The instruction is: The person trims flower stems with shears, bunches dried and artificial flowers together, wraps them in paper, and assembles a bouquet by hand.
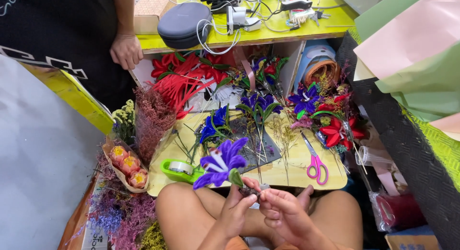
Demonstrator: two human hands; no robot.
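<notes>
We are holding a purple artificial flower (221, 163) just in front of the pink-handled scissors (316, 166), nearer our knees. Our left hand (235, 209) is pinching its stem base, fingers closed on it, the bloom leaning up and left from them. Our right hand (283, 212) is curling round the same short stem end, seemingly gripping it, though the fingers are hiding the contact. A green tape dispenser (180, 169) is lying left of the scissors.

At six o'clock both wrists are running off the bottom edge. The purple flower's stem (249, 190) is vanishing inside the left hand (235, 209) and right hand (283, 212); their grip is staying unclear. At eleven o'clock, a bystander's arm (123, 15) is leaving the top edge.
</notes>
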